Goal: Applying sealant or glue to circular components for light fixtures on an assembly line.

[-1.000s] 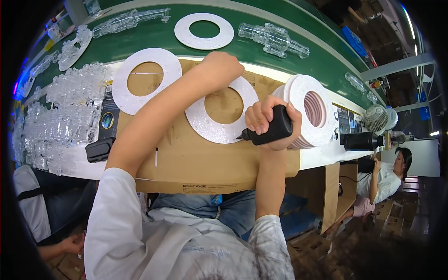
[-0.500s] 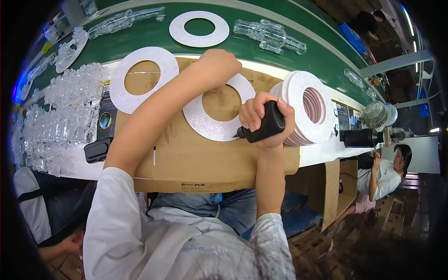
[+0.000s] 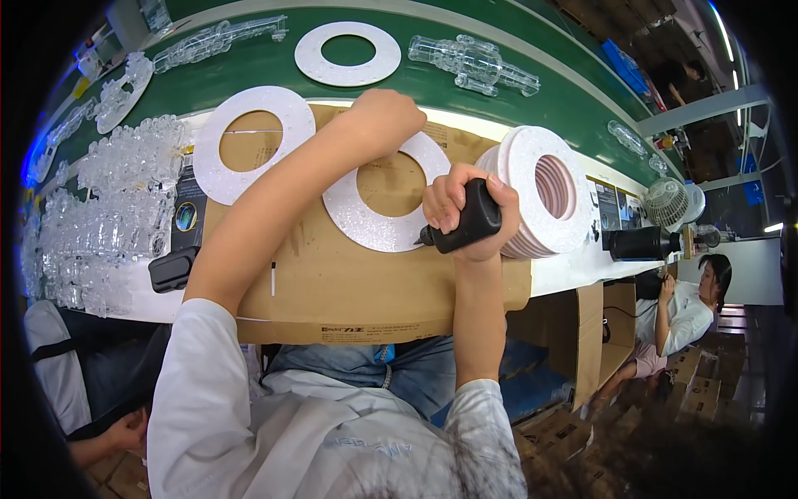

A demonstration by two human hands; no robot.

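Observation:
My right hand (image 3: pixel 475 211) is wrapped round a small black squeeze bottle (image 3: pixel 472 219), tilted so its pointed nozzle is at the right rim of a flat white ring (image 3: pixel 372 228). This ring lies on a cardboard sheet. My left hand (image 3: pixel 389 123) reaches across to the ring's far edge, knuckles up; its fingers are hidden beneath it, so their grip cannot be seen. My left forearm passes over the right side of a second white ring (image 3: pixel 209 158). Close beside my right hand stands a stack of similar white rings (image 3: pixel 519 183).
Clear plastic parts (image 3: pixel 116 208) are heaped at left, near a black case (image 3: pixel 173 269). Another ring (image 3: pixel 309 60) and a clear assembly (image 3: pixel 474 62) lie on the green surface beyond. A black bottle (image 3: pixel 640 244) and a fan (image 3: pixel 667 201) stand at right. A co-worker (image 3: pixel 686 308) sits farther right.
The whole view has shifted slightly left. Both hands, the squeeze bottle and the ring keep nearly the same places relative to each other.

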